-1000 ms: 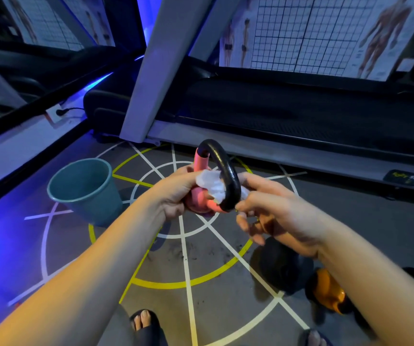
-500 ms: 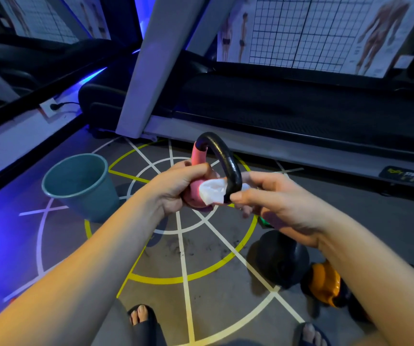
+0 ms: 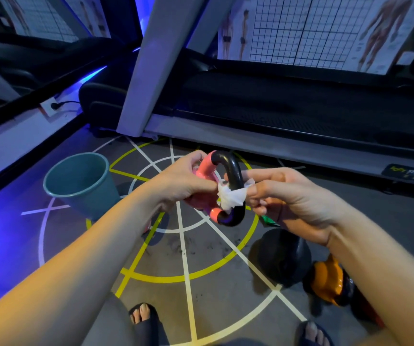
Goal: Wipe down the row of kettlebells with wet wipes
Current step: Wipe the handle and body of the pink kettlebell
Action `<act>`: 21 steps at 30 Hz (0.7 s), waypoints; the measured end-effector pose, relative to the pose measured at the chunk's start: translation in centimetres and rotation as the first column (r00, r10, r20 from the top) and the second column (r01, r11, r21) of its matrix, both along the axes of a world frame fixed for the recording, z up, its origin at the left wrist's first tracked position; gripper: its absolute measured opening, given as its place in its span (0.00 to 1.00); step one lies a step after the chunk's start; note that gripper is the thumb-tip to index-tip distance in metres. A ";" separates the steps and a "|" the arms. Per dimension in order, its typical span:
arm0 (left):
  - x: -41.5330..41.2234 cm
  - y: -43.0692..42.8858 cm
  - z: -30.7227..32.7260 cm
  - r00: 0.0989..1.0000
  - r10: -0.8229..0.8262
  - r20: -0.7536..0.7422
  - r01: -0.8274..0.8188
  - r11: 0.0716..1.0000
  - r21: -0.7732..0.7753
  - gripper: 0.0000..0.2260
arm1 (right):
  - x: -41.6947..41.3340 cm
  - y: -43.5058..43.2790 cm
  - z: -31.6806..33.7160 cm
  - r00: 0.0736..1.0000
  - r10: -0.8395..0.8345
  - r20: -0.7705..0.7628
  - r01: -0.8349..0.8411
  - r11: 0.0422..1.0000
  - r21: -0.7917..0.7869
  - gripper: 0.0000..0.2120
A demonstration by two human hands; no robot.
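Turned since a moment ago, the left hand (image 3: 183, 186) curls its fingers round the smooth, rounded pink kettlebell (image 3: 203, 169), so its glossy black loop handle (image 3: 236, 176) now points right. A crumpled white wet wipe (image 3: 231, 198) wraps the handle's lower part, pinched there by the right hand (image 3: 288, 198). Below that hand, a round black kettlebell (image 3: 283, 255) and an orange kettlebell (image 3: 325, 278) rest on the floor.

The pink kettlebell (image 3: 206, 168) lies tilted in the left hand (image 3: 183, 183), its black handle (image 3: 236, 176) toward the right hand (image 3: 283, 196), which pinches a crumpled white wet wipe (image 3: 231, 197) round it. A black kettlebell (image 3: 284, 255) and an orange kettlebell (image 3: 325, 280) sit on the floor (image 3: 213, 260).
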State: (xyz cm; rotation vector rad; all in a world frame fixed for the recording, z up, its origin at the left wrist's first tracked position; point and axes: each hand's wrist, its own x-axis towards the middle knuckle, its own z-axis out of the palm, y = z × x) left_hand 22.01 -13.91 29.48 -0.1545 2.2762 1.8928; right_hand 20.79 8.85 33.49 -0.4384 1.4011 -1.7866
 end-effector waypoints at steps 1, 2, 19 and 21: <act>0.1 -0.1 0.1 1.000 -0.015 -0.013 0.014 0.999 -0.036 0.21 | 0.0 -0.1 0.0 1.000 -0.014 -0.001 0.014 1.000 -0.020 0.16; 0.2 -0.2 0.2 0.999 -0.026 -0.030 0.024 0.998 -0.064 0.22 | 0.1 -0.3 0.1 0.999 -0.031 -0.010 0.031 0.999 -0.025 0.14; 0.0 -0.7 0.5 0.982 0.101 -0.159 -0.116 0.989 -0.095 0.23 | 1.6 -3.3 -1.9 0.882 -0.111 -0.458 0.304 0.876 0.375 0.29; -0.1 -0.7 0.7 0.984 0.088 -0.152 -0.104 0.990 -0.099 0.24 | 1.1 -3.3 -1.6 0.913 -0.103 -0.394 0.260 0.892 0.369 0.28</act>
